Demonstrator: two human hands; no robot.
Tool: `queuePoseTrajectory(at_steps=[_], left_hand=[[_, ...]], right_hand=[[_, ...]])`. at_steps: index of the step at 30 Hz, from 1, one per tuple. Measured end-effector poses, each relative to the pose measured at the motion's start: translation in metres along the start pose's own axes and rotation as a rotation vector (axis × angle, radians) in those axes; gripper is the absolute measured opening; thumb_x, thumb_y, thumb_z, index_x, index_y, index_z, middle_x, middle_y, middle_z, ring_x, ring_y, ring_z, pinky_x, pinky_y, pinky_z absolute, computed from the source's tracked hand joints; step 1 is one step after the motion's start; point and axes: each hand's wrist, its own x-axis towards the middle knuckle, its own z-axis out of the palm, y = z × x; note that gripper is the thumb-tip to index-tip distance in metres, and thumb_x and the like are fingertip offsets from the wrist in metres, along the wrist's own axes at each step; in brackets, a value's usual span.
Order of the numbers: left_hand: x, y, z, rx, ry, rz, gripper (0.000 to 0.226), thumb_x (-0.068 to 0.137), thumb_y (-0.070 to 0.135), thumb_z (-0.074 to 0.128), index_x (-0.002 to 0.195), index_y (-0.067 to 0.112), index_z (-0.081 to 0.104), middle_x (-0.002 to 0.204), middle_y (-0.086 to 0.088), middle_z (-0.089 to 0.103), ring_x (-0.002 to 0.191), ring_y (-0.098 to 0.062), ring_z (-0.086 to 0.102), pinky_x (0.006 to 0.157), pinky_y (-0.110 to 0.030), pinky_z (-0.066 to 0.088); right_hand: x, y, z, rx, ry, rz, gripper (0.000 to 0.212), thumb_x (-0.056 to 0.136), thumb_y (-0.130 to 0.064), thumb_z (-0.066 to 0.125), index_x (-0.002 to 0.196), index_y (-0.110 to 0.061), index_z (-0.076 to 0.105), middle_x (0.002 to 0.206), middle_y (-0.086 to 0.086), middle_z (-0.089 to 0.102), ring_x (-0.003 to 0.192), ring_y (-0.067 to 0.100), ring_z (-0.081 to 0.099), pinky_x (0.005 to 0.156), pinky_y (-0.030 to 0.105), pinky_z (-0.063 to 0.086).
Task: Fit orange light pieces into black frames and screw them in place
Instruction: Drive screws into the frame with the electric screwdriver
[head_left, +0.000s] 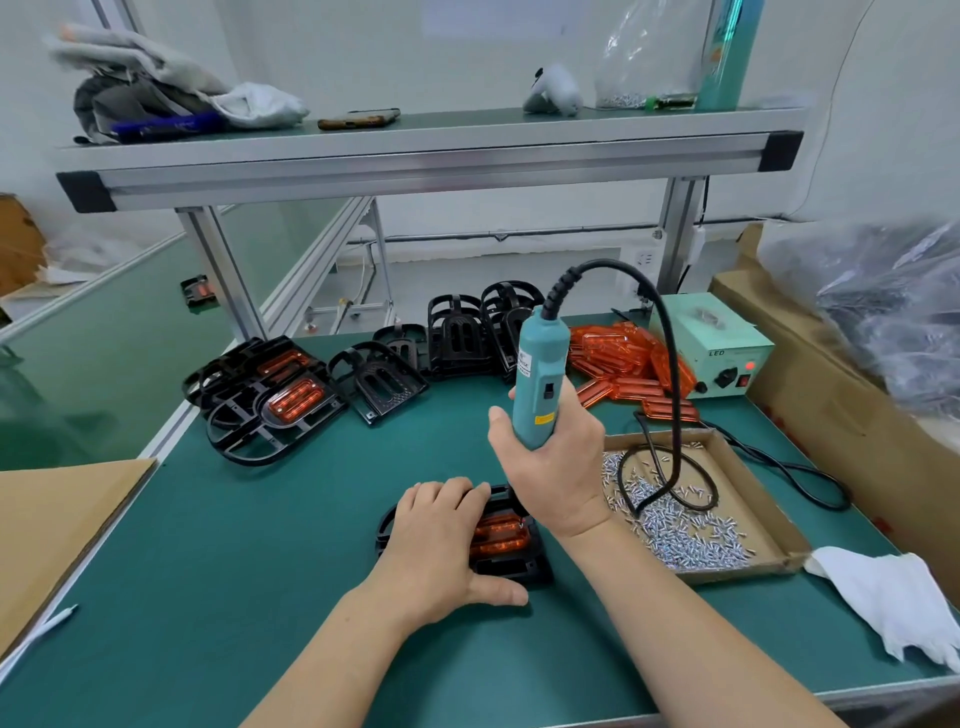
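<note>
A black frame (524, 569) lies on the green mat in front of me with an orange light piece (501, 535) seated in it. My left hand (441, 545) rests on the frame's left side, fingers curled over its top edge and thumb along its near edge. My right hand (556, 462) grips a teal electric screwdriver (537, 384) upright above the frame's far right corner; the bit is hidden behind the hand.
Finished frames with orange pieces (275, 400) are stacked at the back left, empty black frames (457, 332) behind. Loose orange pieces (628, 364) lie beside the power supply (711, 343). A cardboard tray of screws (691, 514) sits right, with a white cloth (893, 597) near it.
</note>
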Motion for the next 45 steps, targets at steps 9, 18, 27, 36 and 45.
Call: queuePoseTrajectory(at_steps=[9,18,27,36,45], left_hand=[[-0.001,0.002,-0.002,-0.024,-0.009,-0.005,0.119,0.052,0.099,0.043,0.149,0.031,0.032,0.132,0.015,0.039,0.122,-0.015,0.033,0.114,-0.033,0.020],[-0.002,0.003,-0.004,-0.011,-0.027,-0.009,0.119,0.053,0.095,0.049,0.152,0.031,0.028,0.134,0.013,0.038,0.125,-0.016,0.032,0.115,-0.034,0.020],[-0.001,0.002,-0.003,0.000,-0.031,-0.019,0.122,0.051,0.095,0.046,0.153,0.030,0.027,0.139,0.014,0.036,0.127,-0.016,0.030,0.116,-0.034,0.018],[0.000,0.001,0.000,0.018,-0.024,-0.019,0.127,0.050,0.098,0.042,0.154,0.027,0.025,0.149,0.011,0.031,0.134,-0.018,0.027,0.118,-0.034,0.013],[-0.002,0.000,-0.001,0.047,-0.048,-0.026,0.128,0.052,0.100,0.036,0.156,0.027,0.019,0.154,0.011,0.025,0.138,-0.018,0.021,0.120,-0.036,0.008]], right_hand=[[0.001,-0.002,0.002,-0.022,-0.091,0.058,0.021,0.078,-0.034,0.067,0.082,-0.023,0.049,0.063,-0.005,0.058,0.059,0.019,0.057,0.061,0.039,0.053],[0.002,-0.002,-0.007,0.051,-0.150,0.051,0.032,0.076,-0.049,0.066,0.091,-0.021,0.057,0.064,-0.008,0.058,0.060,0.016,0.057,0.064,0.041,0.054],[0.012,-0.015,-0.016,0.141,-0.228,-0.001,0.024,0.078,-0.036,0.068,0.092,-0.020,0.058,0.067,-0.002,0.059,0.060,0.019,0.057,0.063,0.039,0.052],[0.042,0.019,-0.041,0.248,0.023,0.205,0.022,0.079,-0.038,0.076,0.088,-0.024,0.061,0.078,-0.012,0.064,0.073,0.013,0.063,0.073,0.036,0.055],[0.037,0.086,-0.075,0.533,0.369,0.879,0.057,0.072,-0.068,0.068,0.105,-0.023,0.057,0.095,-0.002,0.064,0.087,0.014,0.067,0.088,0.042,0.058]])
